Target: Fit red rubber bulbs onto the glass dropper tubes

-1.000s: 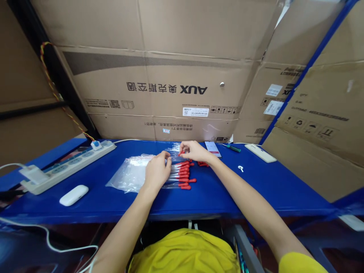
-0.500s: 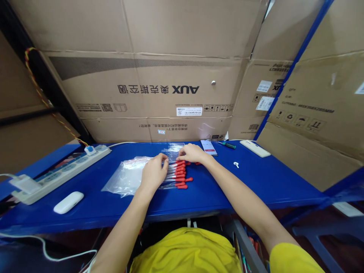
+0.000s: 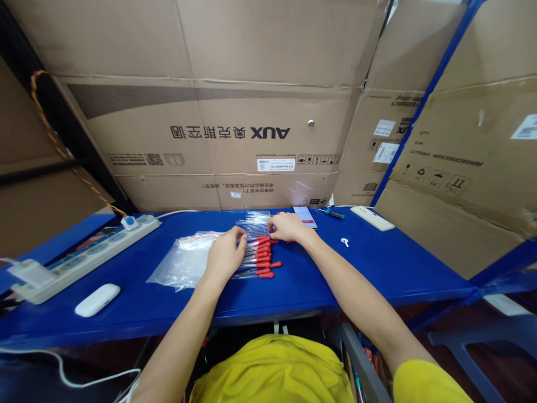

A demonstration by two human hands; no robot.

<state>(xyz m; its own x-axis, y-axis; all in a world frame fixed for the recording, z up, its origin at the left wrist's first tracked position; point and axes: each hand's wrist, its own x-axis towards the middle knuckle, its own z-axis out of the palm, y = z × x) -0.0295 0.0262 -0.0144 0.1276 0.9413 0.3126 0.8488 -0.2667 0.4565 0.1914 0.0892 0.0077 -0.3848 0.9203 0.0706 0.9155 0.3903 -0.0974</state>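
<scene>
A row of droppers with clear glass tubes and red rubber bulbs (image 3: 263, 256) lies on the blue table (image 3: 310, 285). Their tubes point left, and more clear tubes (image 3: 257, 219) spread out behind. My left hand (image 3: 225, 252) rests at the left side of the tubes. Its fingers are bent, with a gap between thumb and forefinger. At the back of the row, my right hand (image 3: 287, 226) has its fingertips closed around a dropper near its bulb; the fingers partly hide it. Clear plastic zip bags (image 3: 182, 263) lie flat beside my left hand.
A phone (image 3: 305, 216), a green-handled screwdriver (image 3: 332, 214), a white earbud (image 3: 344, 242) and a pale phone-shaped object (image 3: 372, 218) lie to the right. A power strip (image 3: 96, 254) and white earbud case (image 3: 98, 300) are at left. Cardboard (image 3: 235, 101) walls the back.
My right hand's fingertips have drawn slightly closer together at the droppers. My left hand stays almost in place. The whole view has shifted a little.
</scene>
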